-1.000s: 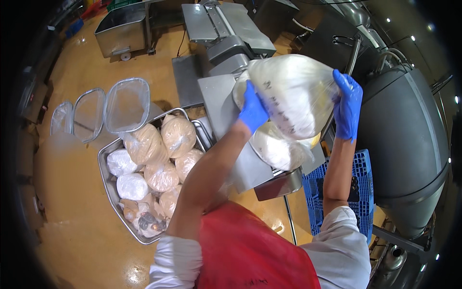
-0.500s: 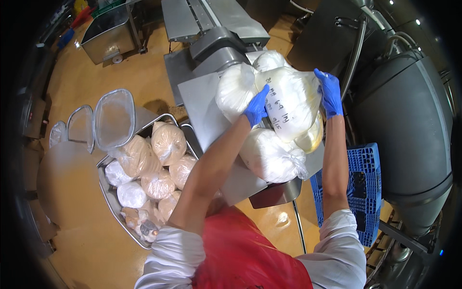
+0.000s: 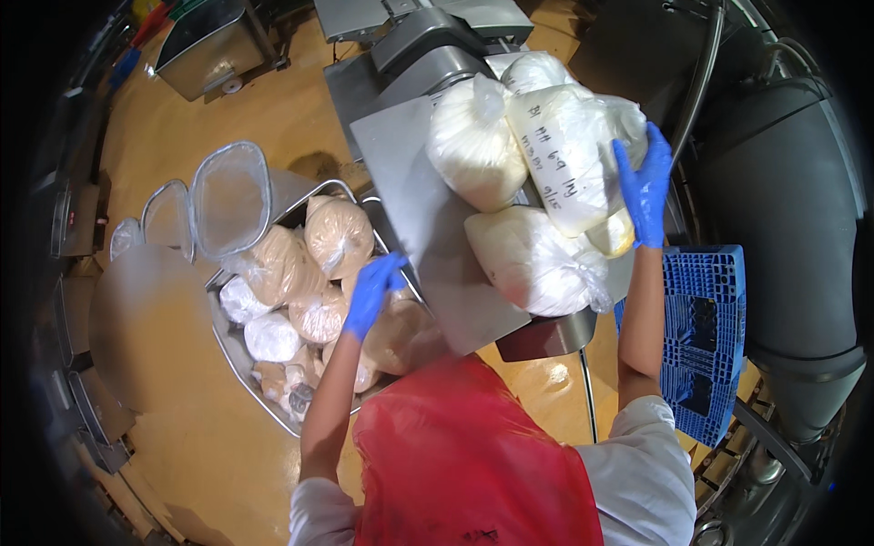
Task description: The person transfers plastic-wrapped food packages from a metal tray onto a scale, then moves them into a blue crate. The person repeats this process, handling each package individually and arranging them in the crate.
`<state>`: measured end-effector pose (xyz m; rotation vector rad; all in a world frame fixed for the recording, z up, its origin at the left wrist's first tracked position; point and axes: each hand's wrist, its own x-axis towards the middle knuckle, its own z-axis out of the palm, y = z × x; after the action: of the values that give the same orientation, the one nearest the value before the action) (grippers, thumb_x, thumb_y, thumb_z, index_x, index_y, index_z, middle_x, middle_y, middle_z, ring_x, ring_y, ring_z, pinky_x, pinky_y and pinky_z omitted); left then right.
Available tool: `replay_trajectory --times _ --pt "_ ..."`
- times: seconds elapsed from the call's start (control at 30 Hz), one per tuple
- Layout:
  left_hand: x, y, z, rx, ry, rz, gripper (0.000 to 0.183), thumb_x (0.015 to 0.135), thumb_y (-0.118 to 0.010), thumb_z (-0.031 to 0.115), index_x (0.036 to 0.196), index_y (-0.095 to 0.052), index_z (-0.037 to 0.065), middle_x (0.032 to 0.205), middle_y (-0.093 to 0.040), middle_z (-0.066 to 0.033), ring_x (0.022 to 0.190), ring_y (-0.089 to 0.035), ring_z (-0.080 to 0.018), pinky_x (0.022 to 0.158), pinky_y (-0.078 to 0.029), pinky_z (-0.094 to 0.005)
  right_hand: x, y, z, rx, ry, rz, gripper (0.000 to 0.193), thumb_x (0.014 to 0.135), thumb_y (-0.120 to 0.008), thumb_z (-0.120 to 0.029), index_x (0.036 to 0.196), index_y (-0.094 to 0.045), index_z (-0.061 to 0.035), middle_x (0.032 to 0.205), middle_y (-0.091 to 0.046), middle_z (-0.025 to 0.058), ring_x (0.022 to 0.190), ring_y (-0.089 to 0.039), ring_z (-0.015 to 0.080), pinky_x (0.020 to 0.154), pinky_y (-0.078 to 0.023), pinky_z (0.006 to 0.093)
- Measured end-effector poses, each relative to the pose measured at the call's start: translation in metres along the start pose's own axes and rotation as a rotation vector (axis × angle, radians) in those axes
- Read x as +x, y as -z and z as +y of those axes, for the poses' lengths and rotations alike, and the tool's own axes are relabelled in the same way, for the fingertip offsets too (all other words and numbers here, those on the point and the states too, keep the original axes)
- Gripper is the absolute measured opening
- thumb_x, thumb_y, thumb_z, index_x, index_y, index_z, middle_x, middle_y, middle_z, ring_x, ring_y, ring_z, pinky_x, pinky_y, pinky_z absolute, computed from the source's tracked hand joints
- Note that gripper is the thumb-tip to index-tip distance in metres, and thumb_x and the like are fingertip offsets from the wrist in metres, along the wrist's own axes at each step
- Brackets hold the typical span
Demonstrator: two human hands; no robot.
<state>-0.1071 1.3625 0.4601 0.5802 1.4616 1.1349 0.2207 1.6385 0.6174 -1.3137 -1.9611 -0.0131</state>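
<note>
My right hand [image 3: 646, 187], in a blue glove, lies open against the right side of a clear plastic bag of white contents [image 3: 560, 173] marked with handwriting. That bag rests on other filled bags, among them a tied bag [image 3: 478, 146] on its left and another bag [image 3: 537, 259] in front, all on a steel platform [image 3: 401, 173]. My left hand [image 3: 369, 296], gloved in blue too, is over a metal bin [image 3: 221, 341] with its fingers stretched out. Just beyond it sits a bag of tan contents [image 3: 337, 237]; whether the fingers touch a bag, I cannot tell.
Smaller white bags [image 3: 271, 337] share the bin with several tan ones. Beyond the bin are plastic-covered containers [image 3: 230, 200]. A blue pallet [image 3: 696, 337] stands at right, beside a large grey machine [image 3: 774, 227]. A steel cart [image 3: 205, 64] is at far left.
My left hand has let go of the handwritten bag and moved down left over the bin. The bag now rests on the pile, and my right hand has opened along its side.
</note>
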Motion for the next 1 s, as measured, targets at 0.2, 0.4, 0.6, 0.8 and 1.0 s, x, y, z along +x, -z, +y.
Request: replay_trajectory --times 0.2,0.4,0.6,0.8,1.0 --pt "-0.195 0.203 -0.265 -0.132 0.432 0.658 0.038 0.092 -0.053 0.038 0.093 -0.067 0.003 0.063 -0.056 -0.0025 0.053 -0.051 -0.0107 0.052 -0.041 -0.0242 -0.058 -0.031 -0.015 -0.263 0.249 -0.171 0.052 0.089 -0.059 -0.035 0.124 -0.051 0.0031 0.128 -0.051 0.0242 0.119 -0.049 0.0380 0.103 -0.037 0.0418" --pt "-0.409 0.257 -0.335 -0.267 0.448 0.876 0.037 0.092 -0.054 0.038 0.101 -0.066 0.004 0.065 -0.059 -0.0034 0.056 -0.049 -0.0097 0.056 -0.040 -0.0235 -0.189 0.001 -0.143 -0.094 0.097 -0.055 0.044 0.087 -0.066 -0.025 0.116 -0.057 0.0064 0.124 -0.055 0.0231 0.113 -0.054 0.0340 0.100 -0.040 0.0397" --pt "-0.504 0.248 -0.442 -0.202 0.498 0.877 0.037 0.092 -0.057 0.035 0.102 -0.063 0.000 0.069 -0.061 -0.0032 0.060 -0.050 -0.0084 0.057 -0.039 -0.0230 -0.402 -0.061 -0.359 0.456 0.198 -0.397 0.031 0.080 -0.069 -0.003 0.110 -0.060 -0.0005 0.106 -0.063 0.0128 0.100 -0.060 0.0249 0.091 -0.045 0.0354" --pt "-0.604 0.254 -0.549 -0.392 0.671 0.858 0.037 0.091 -0.058 0.035 0.103 -0.062 0.001 0.071 -0.061 -0.0035 0.061 -0.051 -0.0090 0.055 -0.039 -0.0232 -0.592 -0.144 -0.389 0.346 0.142 -1.235 0.029 0.083 -0.067 -0.025 0.099 -0.065 -0.0005 0.091 -0.067 0.0154 0.083 -0.064 0.0272 0.076 -0.050 0.0354" --pt "-0.706 0.276 -0.625 -0.432 0.831 0.931 0.046 0.088 -0.056 0.044 0.105 -0.063 0.002 0.085 -0.065 -0.0072 0.067 -0.055 -0.0126 0.055 -0.041 -0.0252 -0.674 -0.172 -0.373 0.265 -0.001 -1.529 0.034 0.086 -0.063 -0.029 0.100 -0.064 0.0021 0.091 -0.068 0.0145 0.083 -0.065 0.0230 0.077 -0.049 0.0336"
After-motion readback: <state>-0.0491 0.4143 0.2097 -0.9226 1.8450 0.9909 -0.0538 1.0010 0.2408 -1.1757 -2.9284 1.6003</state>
